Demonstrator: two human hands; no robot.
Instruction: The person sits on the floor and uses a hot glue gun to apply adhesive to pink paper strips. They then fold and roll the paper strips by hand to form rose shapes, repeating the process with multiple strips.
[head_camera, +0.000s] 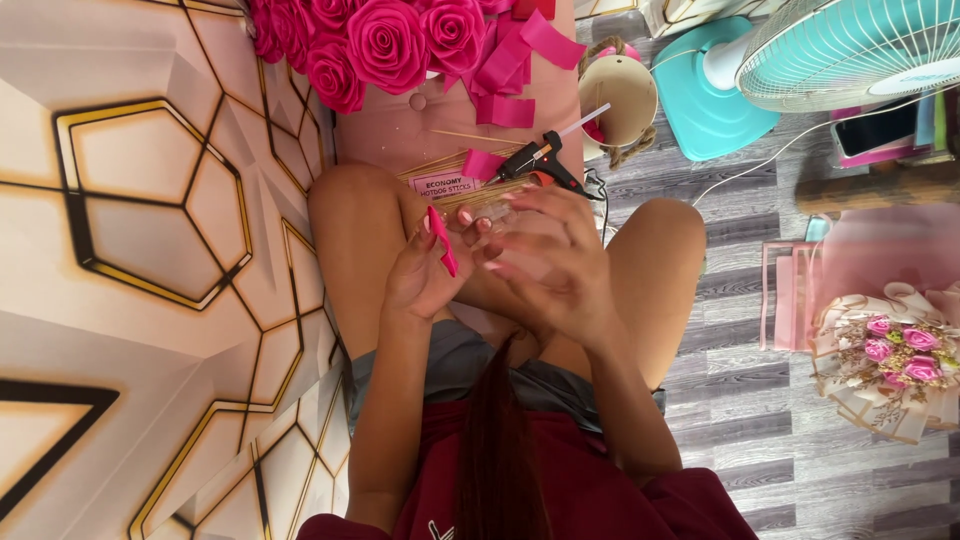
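We see a pink ribbon strip (442, 243) pinched upright between thumb and fingers of the left hand (425, 275), above the lap. The right hand (545, 255) is just beside it, fingers curled and blurred; we cannot tell whether it grips anything. Beyond the hands lie wooden sticks (470, 185) and a black glue gun (535, 160), then pink ribbon roses (385, 45). A turquoise fan (800, 60) stands farther right, a bouquet (895, 360) nearer.

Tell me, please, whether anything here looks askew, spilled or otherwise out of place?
Nothing looks damaged or spilled. Cut pink ribbon pieces lie scattered beside the ribbon roses, and the glue gun rests slantwise over the packet of wooden sticks. The left hand pinches a pink strip.
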